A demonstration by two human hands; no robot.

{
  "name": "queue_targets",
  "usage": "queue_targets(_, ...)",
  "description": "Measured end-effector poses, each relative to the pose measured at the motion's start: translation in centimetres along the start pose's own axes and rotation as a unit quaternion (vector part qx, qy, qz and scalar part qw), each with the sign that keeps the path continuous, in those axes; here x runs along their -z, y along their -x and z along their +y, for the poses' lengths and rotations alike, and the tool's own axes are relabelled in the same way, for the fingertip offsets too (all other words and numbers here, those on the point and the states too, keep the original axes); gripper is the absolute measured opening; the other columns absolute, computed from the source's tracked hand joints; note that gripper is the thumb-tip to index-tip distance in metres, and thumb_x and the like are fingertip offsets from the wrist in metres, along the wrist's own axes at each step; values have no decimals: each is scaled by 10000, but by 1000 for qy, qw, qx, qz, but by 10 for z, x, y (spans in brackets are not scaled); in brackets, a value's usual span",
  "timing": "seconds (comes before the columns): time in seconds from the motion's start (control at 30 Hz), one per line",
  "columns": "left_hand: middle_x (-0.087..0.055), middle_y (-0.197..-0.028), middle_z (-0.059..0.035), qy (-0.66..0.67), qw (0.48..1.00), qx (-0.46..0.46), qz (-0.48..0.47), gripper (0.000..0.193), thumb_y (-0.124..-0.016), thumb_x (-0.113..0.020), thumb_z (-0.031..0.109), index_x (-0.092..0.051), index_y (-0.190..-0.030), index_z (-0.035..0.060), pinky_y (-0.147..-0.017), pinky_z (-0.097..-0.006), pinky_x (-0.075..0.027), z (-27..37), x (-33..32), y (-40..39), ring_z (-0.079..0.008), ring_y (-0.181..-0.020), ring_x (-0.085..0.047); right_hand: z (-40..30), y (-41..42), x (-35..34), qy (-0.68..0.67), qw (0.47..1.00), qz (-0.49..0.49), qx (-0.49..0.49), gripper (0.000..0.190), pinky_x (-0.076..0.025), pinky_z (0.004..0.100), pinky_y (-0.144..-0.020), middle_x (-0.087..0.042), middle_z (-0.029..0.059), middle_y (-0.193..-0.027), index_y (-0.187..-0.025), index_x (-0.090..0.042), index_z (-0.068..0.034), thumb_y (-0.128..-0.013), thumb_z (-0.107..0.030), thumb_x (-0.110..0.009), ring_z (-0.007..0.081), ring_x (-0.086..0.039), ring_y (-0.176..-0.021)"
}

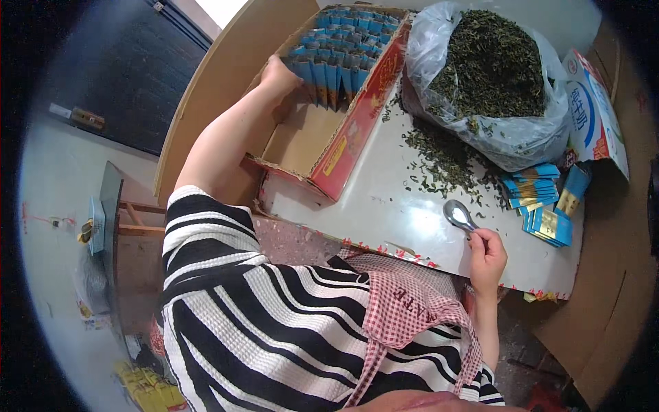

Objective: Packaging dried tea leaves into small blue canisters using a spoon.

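Note:
My left hand [280, 74] reaches into a red cardboard box [334, 172] at its left wall, beside rows of upright blue sachets [334, 56]; its fingers are partly hidden, so its grip is unclear. In my right hand [487, 257] is a metal spoon [458, 213], its bowl over the white tabletop near the front edge. A clear plastic bag [520, 149] full of dried tea-like leaves [491, 67] stands right of the box. Loose leaves [443, 159] lie scattered before the bag. Flat blue and gold sachets [548, 226] lie in stacks to the right.
A milk carton box [592, 113] stands at the right of the bag. Brown cardboard panels [206, 108] rise at the left and right of the white table [396, 211]. A dark side table [110, 206] with a blue basket [96, 225] is at far left; yellow packages [149, 386] lie low left.

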State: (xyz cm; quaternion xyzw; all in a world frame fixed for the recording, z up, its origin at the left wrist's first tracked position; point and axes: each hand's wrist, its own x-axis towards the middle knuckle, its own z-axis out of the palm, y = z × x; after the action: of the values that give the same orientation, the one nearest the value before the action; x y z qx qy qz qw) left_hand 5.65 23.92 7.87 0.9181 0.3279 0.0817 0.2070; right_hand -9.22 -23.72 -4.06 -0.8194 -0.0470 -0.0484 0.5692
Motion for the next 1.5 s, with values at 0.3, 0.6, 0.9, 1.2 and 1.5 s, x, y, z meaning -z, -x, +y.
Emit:
queue_targets(0.3, -576, -1137, -277, -91, 990, -86, 71, 505, -782, -584, 97, -401, -1240, -16, -934, -434, -449, -4, 2, -2, -403, -1095, -553, 2, 0, 0, 15, 998, -9, 57, 66, -431, 200, -629, -587, 8, -775, -929, -606, -6, -880, -46, -586, 70, -524, -688)
queue_targets(0.6, -554, -1166, -299, -131, 985, -94, 55, 493, -806, -498, 69, -381, -1275, -32, -952, -444, -437, -13, 5, -14, -404, -1123, -536, 4, 3, 3, 1, 999, -3, 54, 62, -451, 205, -650, -604, 13, -791, -924, -609, -5, -868, -13, -581, 66, -545, -716)
queue_targets(0.9, -578, -1109, -131, 15, 966, -248, 72, 568, -801, -701, 147, -443, -1297, 50, -835, -354, -504, 66, 18, 19, -225, -962, -593, -11, -3, 1, -8, 996, 14, 84, 61, -483, 318, -640, -634, 130, -787, -863, -625, -5, -809, -23, -604, 251, -618, -696)
queue_targets(1.2, -609, -1100, -172, 56, 702, -625, -338, 468, -799, -684, 178, -530, -1197, -14, -895, -350, -470, 226, -52, 239, -273, -1011, -603, -4, -1, 0, 15, 996, 28, 80, 85, -491, 383, -703, -644, 147, -833, -857, -626, -28, -806, -95, -619, 319, -621, -778)
queue_targets(1.5, -609, -1034, -195, -4, 679, -671, -297, 578, -713, -744, 330, -509, -1114, -13, -845, -426, -483, 314, -183, 330, -342, -993, -593, 0, -3, -13, 24, 995, 31, 94, 110, -488, 436, -715, -640, 161, -836, -898, -623, -74, -802, -122, -602, 356, -614, -805)
